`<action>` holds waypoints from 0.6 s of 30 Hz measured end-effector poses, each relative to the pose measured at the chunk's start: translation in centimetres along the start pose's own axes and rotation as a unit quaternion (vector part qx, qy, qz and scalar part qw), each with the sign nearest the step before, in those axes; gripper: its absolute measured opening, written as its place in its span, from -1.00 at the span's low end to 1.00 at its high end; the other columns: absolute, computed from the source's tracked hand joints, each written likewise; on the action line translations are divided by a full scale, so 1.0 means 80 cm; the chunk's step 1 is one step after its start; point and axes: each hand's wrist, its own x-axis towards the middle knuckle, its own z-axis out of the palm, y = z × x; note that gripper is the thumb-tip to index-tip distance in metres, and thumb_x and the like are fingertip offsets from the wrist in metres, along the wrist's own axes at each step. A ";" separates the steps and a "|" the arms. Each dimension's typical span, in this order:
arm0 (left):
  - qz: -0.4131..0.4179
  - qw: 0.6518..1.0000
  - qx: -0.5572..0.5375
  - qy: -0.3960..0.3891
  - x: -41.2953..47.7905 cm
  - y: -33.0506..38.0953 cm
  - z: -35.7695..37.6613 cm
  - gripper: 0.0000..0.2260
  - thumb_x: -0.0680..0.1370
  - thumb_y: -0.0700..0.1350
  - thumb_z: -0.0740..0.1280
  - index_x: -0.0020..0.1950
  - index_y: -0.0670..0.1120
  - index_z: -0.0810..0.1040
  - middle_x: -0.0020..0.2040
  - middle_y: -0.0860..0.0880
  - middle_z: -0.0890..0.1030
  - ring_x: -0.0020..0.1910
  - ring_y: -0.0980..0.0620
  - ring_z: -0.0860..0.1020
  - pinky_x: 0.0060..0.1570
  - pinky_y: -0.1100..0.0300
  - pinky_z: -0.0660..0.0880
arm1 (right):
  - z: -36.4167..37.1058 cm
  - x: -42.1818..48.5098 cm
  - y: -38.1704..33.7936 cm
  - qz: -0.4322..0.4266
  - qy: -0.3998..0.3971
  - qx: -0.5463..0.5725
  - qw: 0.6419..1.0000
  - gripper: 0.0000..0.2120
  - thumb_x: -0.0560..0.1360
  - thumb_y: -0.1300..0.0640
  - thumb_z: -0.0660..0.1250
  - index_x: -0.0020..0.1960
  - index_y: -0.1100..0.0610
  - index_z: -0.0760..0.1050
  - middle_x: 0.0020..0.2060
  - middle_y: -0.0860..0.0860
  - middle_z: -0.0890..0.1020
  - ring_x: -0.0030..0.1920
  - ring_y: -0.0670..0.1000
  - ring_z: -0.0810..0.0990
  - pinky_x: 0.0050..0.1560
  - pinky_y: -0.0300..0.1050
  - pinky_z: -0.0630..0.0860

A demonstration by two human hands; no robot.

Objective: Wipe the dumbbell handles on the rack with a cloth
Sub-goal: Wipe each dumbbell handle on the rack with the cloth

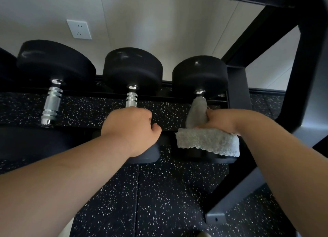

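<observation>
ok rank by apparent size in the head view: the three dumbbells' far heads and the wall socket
1. left dumbbell head
2. middle dumbbell head
3. right dumbbell head
4. wall socket
The wide-angle lens may exaggerate the differences between the heads.

Head cam only; wide-angle, looks fwd & down, close to rack [305, 63].

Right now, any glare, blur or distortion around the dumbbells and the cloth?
Head view: wide-angle distortion slants the rack frame; glare streaks the left dumbbell handle; the black dumbbell heads lose detail in shadow; the grey cloth in the right hand looks crisp, with no motion blur.
</observation>
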 end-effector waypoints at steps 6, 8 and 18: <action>-0.001 1.000 -0.005 -0.003 0.000 0.000 -0.001 -0.69 0.58 0.25 0.22 -0.18 0.06 0.52 -0.29 0.09 0.55 -0.25 0.03 0.55 -0.25 0.13 0.54 | 0.004 -0.019 -0.006 0.008 -0.027 0.018 0.999 -0.53 0.72 -0.18 0.09 0.45 0.07 0.49 0.34 0.08 0.57 0.17 0.03 0.54 0.15 -0.13 0.35; 0.005 1.000 0.002 -0.003 0.000 0.001 -0.002 -0.69 0.59 0.25 0.21 -0.17 0.06 0.53 -0.28 0.09 0.55 -0.24 0.03 0.56 -0.24 0.13 0.53 | -0.003 -0.018 -0.017 0.001 -0.038 0.017 0.999 -0.64 0.68 -0.20 0.17 0.33 -0.05 0.56 0.28 0.03 0.59 0.20 0.04 0.54 0.24 -0.08 0.37; -0.004 1.000 -0.003 -0.007 -0.002 0.002 -0.005 -0.71 0.58 0.25 0.22 -0.16 0.07 0.53 -0.26 0.09 0.55 -0.23 0.03 0.56 -0.21 0.12 0.56 | -0.004 0.034 -0.021 0.010 0.229 0.106 0.968 -0.51 0.74 -0.11 0.08 0.38 0.24 0.51 0.27 0.25 0.60 0.29 0.24 0.55 0.24 -0.04 0.41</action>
